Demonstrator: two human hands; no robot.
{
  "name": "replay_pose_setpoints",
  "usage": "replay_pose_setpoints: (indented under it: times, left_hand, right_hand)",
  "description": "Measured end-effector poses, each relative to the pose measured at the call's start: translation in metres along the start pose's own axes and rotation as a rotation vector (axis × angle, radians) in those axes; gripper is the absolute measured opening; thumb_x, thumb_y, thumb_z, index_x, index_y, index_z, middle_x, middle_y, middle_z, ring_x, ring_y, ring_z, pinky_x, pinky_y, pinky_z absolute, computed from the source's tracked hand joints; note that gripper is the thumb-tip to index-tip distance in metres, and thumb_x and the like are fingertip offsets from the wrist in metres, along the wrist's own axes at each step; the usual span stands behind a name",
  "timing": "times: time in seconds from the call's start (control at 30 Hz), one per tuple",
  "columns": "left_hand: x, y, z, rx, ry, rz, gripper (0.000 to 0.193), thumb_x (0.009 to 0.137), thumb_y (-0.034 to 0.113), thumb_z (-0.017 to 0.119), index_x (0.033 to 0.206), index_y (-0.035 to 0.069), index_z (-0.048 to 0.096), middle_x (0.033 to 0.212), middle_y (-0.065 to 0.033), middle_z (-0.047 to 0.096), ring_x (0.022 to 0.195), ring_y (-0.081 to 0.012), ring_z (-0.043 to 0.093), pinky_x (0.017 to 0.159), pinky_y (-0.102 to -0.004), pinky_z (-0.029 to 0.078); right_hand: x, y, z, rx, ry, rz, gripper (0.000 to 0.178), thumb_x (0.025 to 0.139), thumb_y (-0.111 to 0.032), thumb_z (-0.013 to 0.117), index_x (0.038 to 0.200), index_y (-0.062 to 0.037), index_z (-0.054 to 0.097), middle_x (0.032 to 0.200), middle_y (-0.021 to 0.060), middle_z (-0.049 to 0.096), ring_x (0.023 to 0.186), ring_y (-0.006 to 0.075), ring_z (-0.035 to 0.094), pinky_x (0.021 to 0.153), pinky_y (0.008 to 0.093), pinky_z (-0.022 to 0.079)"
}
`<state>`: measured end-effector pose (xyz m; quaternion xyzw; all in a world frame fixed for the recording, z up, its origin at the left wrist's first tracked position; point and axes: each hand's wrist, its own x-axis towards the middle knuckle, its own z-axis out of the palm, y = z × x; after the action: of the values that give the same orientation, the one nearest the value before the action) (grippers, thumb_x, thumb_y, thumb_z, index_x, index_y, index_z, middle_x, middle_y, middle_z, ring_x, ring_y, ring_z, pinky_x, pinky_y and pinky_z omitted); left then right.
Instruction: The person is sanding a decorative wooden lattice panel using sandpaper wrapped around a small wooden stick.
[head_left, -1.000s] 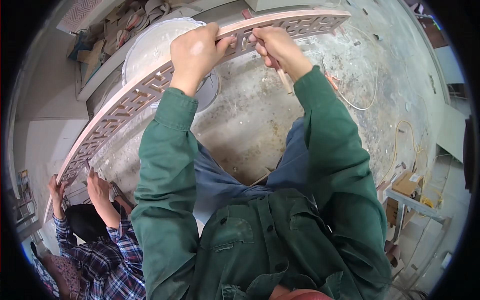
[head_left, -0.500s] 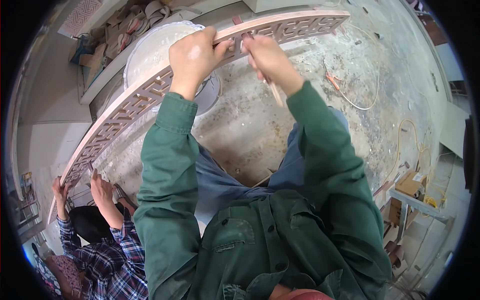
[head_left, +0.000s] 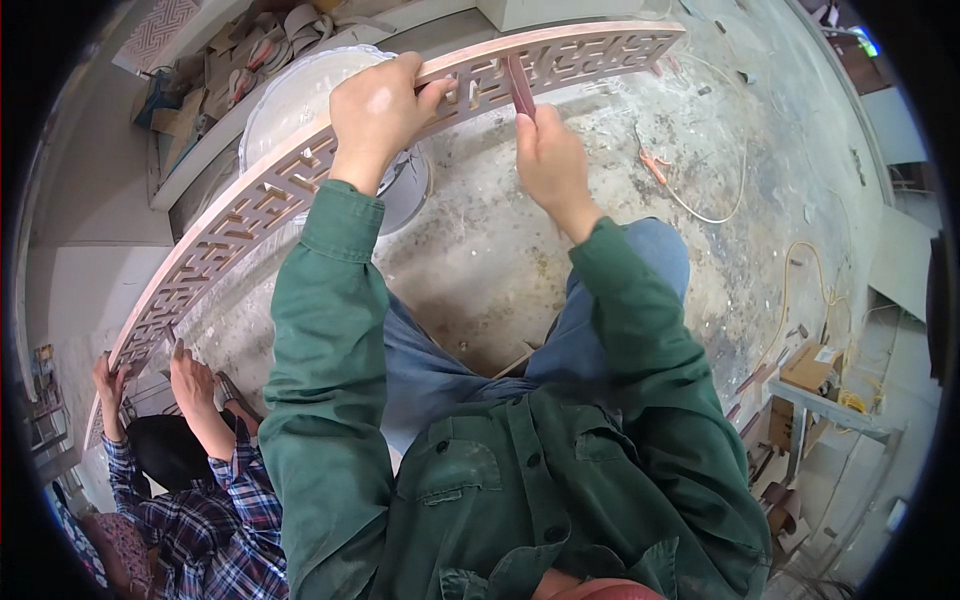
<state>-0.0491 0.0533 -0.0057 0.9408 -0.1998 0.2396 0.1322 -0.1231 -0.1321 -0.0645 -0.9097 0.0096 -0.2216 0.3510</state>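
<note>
A long lattice-cut wooden panel (head_left: 560,38) stretches from the far right to the lower left, across a round white tub. My left hand (head_left: 378,112) grips its upper edge, thumb over the near side. Closed round a narrow reddish-brown sanding stick (head_left: 520,88) is my right hand (head_left: 556,165). The stick's far end goes into a cutout of the panel, right of my left hand; its lower end is hidden by my fist.
Under the panel stands the white tub (head_left: 405,200). At the lower left a co-worker's hands (head_left: 195,378) are at the panel's other end. An orange clamp (head_left: 655,168) with a cable lies on the floor to the right. A cardboard box (head_left: 812,366) sits on a stand at the right.
My right hand has moved down and slightly right, toward me, drawing the stick so that more of it shows below the panel. My left hand keeps its grip; the view has shifted slightly.
</note>
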Motion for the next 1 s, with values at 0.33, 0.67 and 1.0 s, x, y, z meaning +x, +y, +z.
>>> replay_pose_setpoints:
  times: [0.33, 0.67, 1.0]
  left_hand:
    - [-0.003, 0.000, 0.001, 0.002, 0.021, 0.034, 0.036, 0.076, 0.044, 0.070, 0.069, 0.011, 0.061, 0.060, -0.0076, 0.063, 0.059, -0.0283, 0.063, 0.051, -0.0397, 0.048]
    - [0.001, -0.003, 0.000, -0.011, 0.034, 0.011, 0.040, 0.074, 0.049, 0.070, 0.069, 0.011, 0.062, 0.060, -0.0076, 0.062, 0.058, -0.0284, 0.063, 0.050, -0.0395, 0.047]
    - [0.000, -0.001, 0.004, -0.010, 0.056, 0.046, 0.040, 0.073, 0.048, 0.070, 0.068, 0.010, 0.061, 0.058, -0.0071, 0.061, 0.058, -0.0282, 0.062, 0.050, -0.0393, 0.047]
  right_hand:
    - [0.023, -0.022, -0.001, -0.393, -0.218, 0.085, 0.020, 0.091, -0.023, 0.050, 0.096, -0.0030, 0.050, 0.075, 0.0205, 0.066, 0.071, 0.0401, 0.066, 0.063, 0.0508, 0.050]
    - [0.008, -0.007, -0.026, -0.331, -0.395, 0.039, 0.024, 0.093, -0.022, 0.046, 0.092, -0.0001, 0.055, 0.080, 0.0231, 0.066, 0.075, 0.0417, 0.064, 0.068, 0.0511, 0.049]
    - [0.012, 0.013, -0.023, 0.601, -0.727, 0.584, 0.034, 0.096, -0.038, 0.048, 0.085, -0.0064, 0.054, 0.050, -0.0015, 0.042, 0.034, 0.0093, 0.038, 0.034, 0.0260, 0.032]
